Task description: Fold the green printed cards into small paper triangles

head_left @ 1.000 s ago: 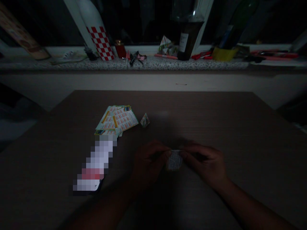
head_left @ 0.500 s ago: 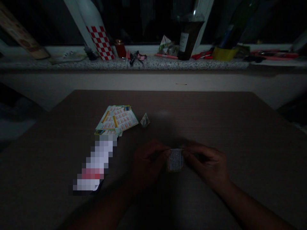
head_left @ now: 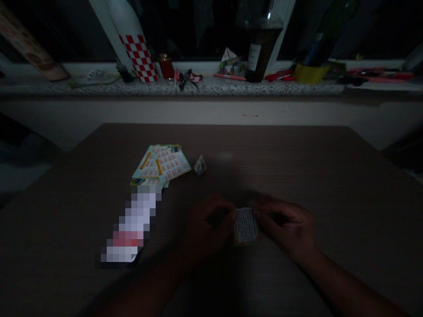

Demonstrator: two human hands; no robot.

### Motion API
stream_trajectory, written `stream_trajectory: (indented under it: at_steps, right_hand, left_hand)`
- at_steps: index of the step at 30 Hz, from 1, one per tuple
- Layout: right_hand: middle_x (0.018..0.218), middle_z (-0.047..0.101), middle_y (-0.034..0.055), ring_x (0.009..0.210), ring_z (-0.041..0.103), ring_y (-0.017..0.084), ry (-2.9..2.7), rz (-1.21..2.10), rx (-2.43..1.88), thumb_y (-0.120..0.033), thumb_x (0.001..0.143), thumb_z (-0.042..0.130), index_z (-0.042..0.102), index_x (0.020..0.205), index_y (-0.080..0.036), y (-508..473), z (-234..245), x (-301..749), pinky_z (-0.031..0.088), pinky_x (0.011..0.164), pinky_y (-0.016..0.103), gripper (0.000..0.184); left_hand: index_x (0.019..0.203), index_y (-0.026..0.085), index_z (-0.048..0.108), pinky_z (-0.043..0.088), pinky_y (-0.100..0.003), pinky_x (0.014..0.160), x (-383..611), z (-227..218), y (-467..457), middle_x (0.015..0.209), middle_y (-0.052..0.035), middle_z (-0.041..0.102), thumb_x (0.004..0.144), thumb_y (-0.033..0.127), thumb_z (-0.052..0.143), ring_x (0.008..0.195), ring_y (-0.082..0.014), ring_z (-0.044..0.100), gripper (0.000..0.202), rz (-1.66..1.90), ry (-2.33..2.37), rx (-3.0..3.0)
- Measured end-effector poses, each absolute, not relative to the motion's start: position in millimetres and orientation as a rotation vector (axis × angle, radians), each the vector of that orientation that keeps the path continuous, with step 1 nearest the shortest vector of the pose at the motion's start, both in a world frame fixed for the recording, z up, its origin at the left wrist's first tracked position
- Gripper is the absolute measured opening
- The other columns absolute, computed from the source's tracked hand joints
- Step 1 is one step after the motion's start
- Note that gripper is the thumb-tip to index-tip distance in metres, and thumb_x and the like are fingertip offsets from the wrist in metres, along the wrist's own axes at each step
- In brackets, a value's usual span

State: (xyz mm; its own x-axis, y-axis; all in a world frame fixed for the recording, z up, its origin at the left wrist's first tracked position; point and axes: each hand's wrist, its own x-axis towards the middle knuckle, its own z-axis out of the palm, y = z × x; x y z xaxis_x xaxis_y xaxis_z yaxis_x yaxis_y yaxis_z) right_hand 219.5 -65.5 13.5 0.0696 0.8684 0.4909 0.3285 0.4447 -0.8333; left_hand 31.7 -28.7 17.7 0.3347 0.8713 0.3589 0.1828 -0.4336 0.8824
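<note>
A small printed piece of paper point(head_left: 246, 226), folded or cut to a near-square, hangs between my two hands above the table. My left hand point(head_left: 209, 224) pinches its upper left corner between thumb and forefinger. At the upper right corner, my right hand point(head_left: 284, 222) grips it the same way. Beyond my left hand stands a small folded paper shape point(head_left: 200, 166) with a pointed top. Beside that lies a fanned pile of printed paper slips point(head_left: 173, 164), pale with green and yellow edges. Dim light hides the finer folds of the held paper.
A phone point(head_left: 135, 226) with a bright, pixelated screen lies left of my hands, touching the slips. Along the granite windowsill point(head_left: 211, 87) stand a red-and-white checkered bottle point(head_left: 139, 57), a dark bottle point(head_left: 262, 55), a yellow holder point(head_left: 310, 73) and small clutter. The wooden table point(head_left: 297, 158) meets the wall below it.
The held paper has shifted slightly right and toward me, and more of its printed face shows. Both hands keep their pinch on it. The slips, the phone and the folded shape are unmoved.
</note>
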Motion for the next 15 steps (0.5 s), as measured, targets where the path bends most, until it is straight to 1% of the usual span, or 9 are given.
stream_trajectory:
  at_steps: [4, 6, 8, 10, 12, 15]
  right_hand:
    - [0.075, 0.072, -0.0009, 0.066, 0.066, 0.014, -1.609, 0.507, -1.012, -0.005, 0.078, 0.066, 0.068, 0.085, -0.023, -64.6, 13.4, 219.8, 0.054, 0.065, 0.028, 0.019]
    - [0.072, 0.07, -0.001, 0.064, 0.065, 0.014, -1.646, 0.492, -0.967, -0.004, 0.077, 0.065, 0.068, 0.086, -0.022, -64.2, 13.1, 219.1, 0.053, 0.065, 0.029, 0.02]
    - [0.073, 0.071, -0.0003, 0.066, 0.066, 0.015, -1.659, 0.48, -0.994, -0.005, 0.077, 0.066, 0.068, 0.086, -0.021, -64.2, 12.9, 218.3, 0.053, 0.066, 0.029, 0.019]
    - [0.077, 0.072, 0.0012, 0.07, 0.068, 0.016, -1.643, 0.477, -1.059, -0.007, 0.077, 0.067, 0.067, 0.087, -0.021, -64.7, 12.7, 217.7, 0.053, 0.064, 0.028, 0.018]
    - [0.079, 0.072, 0.0021, 0.073, 0.068, 0.016, -1.627, 0.477, -1.099, -0.009, 0.077, 0.067, 0.067, 0.089, -0.021, -65.5, 12.6, 217.5, 0.054, 0.063, 0.027, 0.017]
    - [0.076, 0.07, 0.0012, 0.069, 0.067, 0.015, -1.622, 0.469, -1.092, -0.008, 0.077, 0.066, 0.066, 0.086, -0.021, -66.0, 12.6, 217.6, 0.053, 0.062, 0.027, 0.017]
  left_hand:
    - [0.099, 0.018, 0.065, 0.048, -0.026, 0.069, 32.7, 19.4, -28.4, 0.083, -0.002, 0.066, 0.076, 0.019, 0.068, 0.076, -0.0146, 0.062, 0.023, 1.083, 0.984, 1.881]
    - [0.097, 0.018, 0.068, 0.048, -0.025, 0.068, 33.1, 20.6, -27.1, 0.082, -0.0026, 0.067, 0.078, 0.02, 0.068, 0.075, -0.0146, 0.063, 0.019, 1.048, 0.925, 1.913]
    - [0.089, 0.017, 0.071, 0.047, -0.024, 0.065, 33.5, 21.6, -25.9, 0.077, -0.0028, 0.066, 0.082, 0.02, 0.065, 0.071, -0.0134, 0.062, 0.009, 1.037, 0.854, 1.935]
    - [0.083, 0.015, 0.071, 0.046, -0.023, 0.061, 33.8, 21.9, -25.3, 0.073, -0.0029, 0.065, 0.083, 0.02, 0.064, 0.067, -0.0123, 0.061, 0.008, 1.071, 0.813, 1.941]
    - [0.083, 0.015, 0.072, 0.045, -0.022, 0.059, 34.0, 21.7, -25.3, 0.071, -0.0026, 0.064, 0.083, 0.019, 0.065, 0.065, -0.0117, 0.06, 0.008, 1.11, 0.799, 1.942]
    - [0.084, 0.015, 0.072, 0.045, -0.022, 0.059, 34.3, 21.0, -25.9, 0.071, -0.0024, 0.063, 0.083, 0.018, 0.065, 0.064, -0.0114, 0.06, 0.008, 1.107, 0.775, 1.951]
